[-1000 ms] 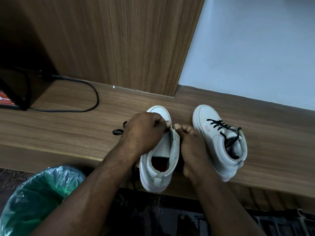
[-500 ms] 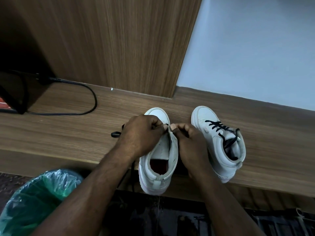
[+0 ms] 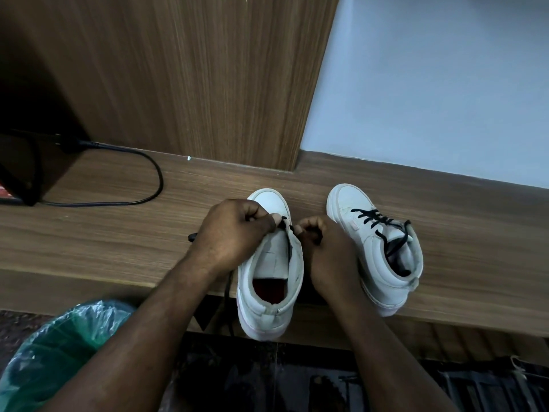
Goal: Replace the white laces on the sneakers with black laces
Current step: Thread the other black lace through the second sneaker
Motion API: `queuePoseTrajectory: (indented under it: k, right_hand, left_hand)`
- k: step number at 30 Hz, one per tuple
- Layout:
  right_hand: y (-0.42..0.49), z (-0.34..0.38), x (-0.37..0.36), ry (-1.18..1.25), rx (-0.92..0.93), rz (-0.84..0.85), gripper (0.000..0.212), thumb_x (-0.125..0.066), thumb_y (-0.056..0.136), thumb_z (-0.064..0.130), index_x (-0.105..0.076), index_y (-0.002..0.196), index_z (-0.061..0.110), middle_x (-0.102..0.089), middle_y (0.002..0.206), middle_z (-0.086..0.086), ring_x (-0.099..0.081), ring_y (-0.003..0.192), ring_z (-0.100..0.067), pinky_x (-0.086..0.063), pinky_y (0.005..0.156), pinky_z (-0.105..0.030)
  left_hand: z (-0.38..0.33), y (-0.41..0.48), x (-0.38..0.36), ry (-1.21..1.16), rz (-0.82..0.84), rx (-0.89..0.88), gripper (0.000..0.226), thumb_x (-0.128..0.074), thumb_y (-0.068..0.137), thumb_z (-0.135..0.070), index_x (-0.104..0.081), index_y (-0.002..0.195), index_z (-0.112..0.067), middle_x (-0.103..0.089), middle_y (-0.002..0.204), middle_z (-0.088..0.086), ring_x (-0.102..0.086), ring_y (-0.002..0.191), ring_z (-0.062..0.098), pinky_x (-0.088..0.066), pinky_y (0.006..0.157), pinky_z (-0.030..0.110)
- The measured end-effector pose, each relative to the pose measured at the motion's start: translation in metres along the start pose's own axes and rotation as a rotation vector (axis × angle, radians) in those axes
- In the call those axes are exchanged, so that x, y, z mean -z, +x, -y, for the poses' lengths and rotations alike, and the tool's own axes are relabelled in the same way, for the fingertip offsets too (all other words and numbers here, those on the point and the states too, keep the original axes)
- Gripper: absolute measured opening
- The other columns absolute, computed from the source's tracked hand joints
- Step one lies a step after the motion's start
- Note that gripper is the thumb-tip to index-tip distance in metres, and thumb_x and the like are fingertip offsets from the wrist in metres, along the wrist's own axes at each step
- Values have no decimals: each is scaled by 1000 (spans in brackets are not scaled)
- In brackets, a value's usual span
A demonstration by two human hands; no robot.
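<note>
Hiding the eyelets from us, our left grip (image 3: 234, 233) and right grip (image 3: 326, 254) curl knuckles-up, each pinching the black lace (image 3: 288, 245) over the sneaker (image 3: 269, 310) at the table (image 3: 118, 239) edge.

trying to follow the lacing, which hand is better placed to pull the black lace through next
Probably the right hand: it pinches the black lace beside the eyelets, while the left hand grips the upper of the sneaker, steadying it.
</note>
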State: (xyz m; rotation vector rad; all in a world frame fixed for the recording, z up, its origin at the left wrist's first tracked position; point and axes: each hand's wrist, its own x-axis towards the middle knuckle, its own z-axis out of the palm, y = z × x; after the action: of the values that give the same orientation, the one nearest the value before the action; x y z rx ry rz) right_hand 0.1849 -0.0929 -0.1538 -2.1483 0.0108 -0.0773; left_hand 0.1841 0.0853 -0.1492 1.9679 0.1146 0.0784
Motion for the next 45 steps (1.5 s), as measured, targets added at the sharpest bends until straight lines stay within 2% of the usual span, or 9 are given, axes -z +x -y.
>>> queuePoseTrajectory:
  k: [3,8,15,19,22,27,33,39,45]
  right_hand:
    - [0,4,-1,202,-73,59,9,-68,99,32,-75,96,26,-76,93,11,-71,89,-5,-58,88,-38]
    - [1,4,-4,113,-39,44,22,-69,97,34,-68,81,20,-70,89,4,-66,87,-17,-54,86,-45]
    - [-1,-11,4,-396,81,25,23,-59,99,25,-58,77,16,-61,95,-5,-58,91,-24,-39,75,-34]
    - [1,-6,5,-90,140,-12,10,-70,96,25,-68,86,26,-70,90,8,-63,87,-11,-48,77,-32]
    - [0,-4,5,48,171,-6,21,-75,92,24,-67,82,40,-71,89,18,-65,88,-3,-53,82,-34]
    - [2,-4,2,-136,266,-1,19,-68,96,20,-60,79,25,-63,88,6,-56,88,-20,-47,80,-43]
    - [2,-14,9,-592,166,73,14,-53,98,16,-66,93,17,-66,104,-2,-56,102,-26,-47,86,-39]
    - [2,-7,10,-11,208,74,8,-69,95,23,-71,100,29,-70,100,16,-64,97,-4,-50,84,-28]
    - [4,-5,8,-289,306,0,9,-63,95,17,-67,89,20,-65,96,5,-55,94,-19,-47,81,-39]
  left_hand:
    - [-1,0,-2,37,-6,-20,28,-76,90,-43,-73,67,-26,-70,62,-8,-57,52,-1,-44,54,22]
    - [-2,-1,-2,14,0,-16,29,-76,90,-43,-73,67,-25,-68,59,-9,-55,49,-2,-40,48,16]
    - [-2,-5,5,-96,26,11,29,-78,89,-42,-74,71,-19,-72,67,2,-63,57,10,-51,59,34]
    - [-7,-3,6,-114,19,4,30,-77,89,-41,-73,72,-17,-73,68,4,-65,59,14,-52,62,37]
    - [-7,-3,3,-96,16,3,29,-77,90,-41,-74,71,-19,-73,69,2,-66,62,14,-55,65,40]
    - [-3,-1,4,-106,14,12,29,-77,88,-45,-74,71,-21,-73,69,1,-65,61,14,-54,64,40]
    - [-1,-1,10,-158,46,27,35,-77,85,-50,-72,71,-18,-70,65,3,-61,56,11,-49,60,35]
    - [-4,-1,9,-221,46,19,35,-78,85,-51,-73,72,-19,-69,64,5,-60,55,12,-48,58,33]
    - [-7,-1,9,-291,54,9,36,-79,86,-47,-71,71,-15,-65,64,7,-57,53,13,-46,52,27]
